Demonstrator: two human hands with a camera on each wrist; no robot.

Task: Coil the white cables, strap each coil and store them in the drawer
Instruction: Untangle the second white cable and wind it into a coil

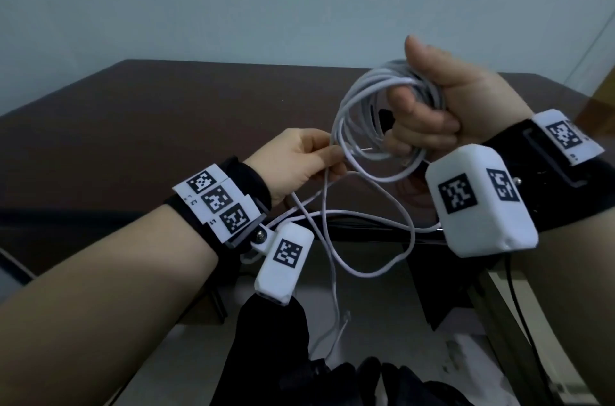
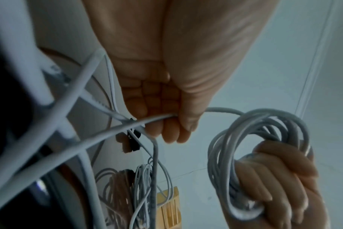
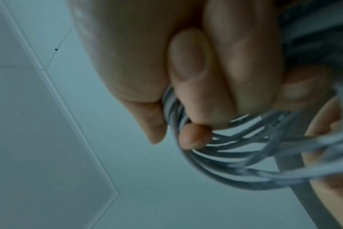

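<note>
A white cable is partly wound into a coil (image 1: 362, 113) of several loops, held up above the dark table (image 1: 133, 126). My right hand (image 1: 432, 109) grips the coil's right side in a fist, thumb pointing up. In the right wrist view its curled fingers (image 3: 221, 74) wrap the loops (image 3: 245, 155). My left hand (image 1: 309, 161) pinches the loose strand just left of the coil, between thumb and fingers (image 2: 166, 127). The free tail (image 1: 336, 272) hangs in a slack loop below both hands, its end dangling near my lap. The coil (image 2: 254, 139) appears right of the left hand in the left wrist view.
The brown table runs back to a pale wall. Another bundle of white cable (image 2: 145, 186) and a yellow wooden piece (image 2: 170, 206) show below in the left wrist view. Dark clothing (image 1: 299, 372) fills the bottom of the head view. The drawer is not in sight.
</note>
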